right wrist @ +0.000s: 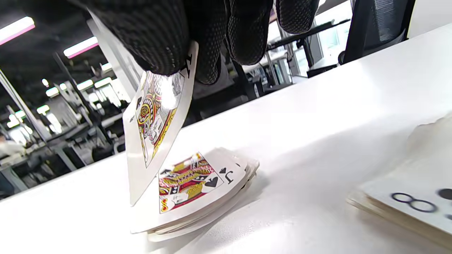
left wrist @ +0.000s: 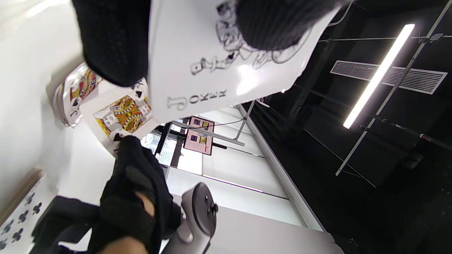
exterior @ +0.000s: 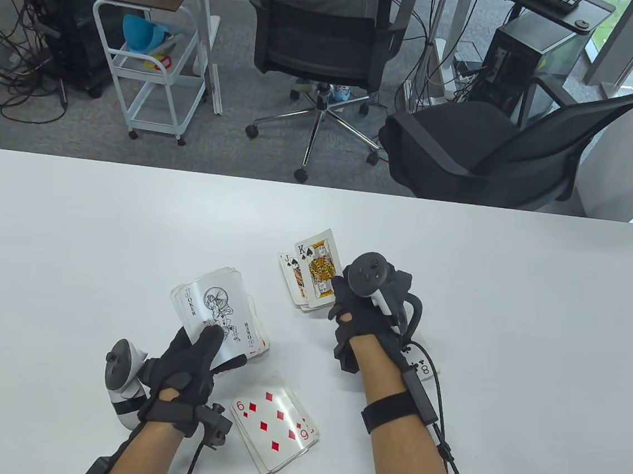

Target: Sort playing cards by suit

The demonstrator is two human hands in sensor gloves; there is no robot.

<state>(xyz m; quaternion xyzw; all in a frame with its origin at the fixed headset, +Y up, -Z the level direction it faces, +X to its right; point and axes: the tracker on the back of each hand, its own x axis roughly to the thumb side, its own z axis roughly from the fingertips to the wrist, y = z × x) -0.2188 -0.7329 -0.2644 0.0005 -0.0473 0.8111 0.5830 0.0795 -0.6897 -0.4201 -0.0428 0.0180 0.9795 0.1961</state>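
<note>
- The right hand point(exterior: 369, 303) pinches the king of spades point(exterior: 319, 265), tilted, its low edge over the spade pile point(right wrist: 197, 190) topped by a jack.
- The left hand point(exterior: 186, 372) grips the deck point(exterior: 220, 311), joker on top.
- A diamond pile point(exterior: 276, 420) and a club pile point(right wrist: 413, 208) lie on the bench point(exterior: 539, 303).

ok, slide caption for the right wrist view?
Right hand lowers the king of spades onto the spade pile.
</note>
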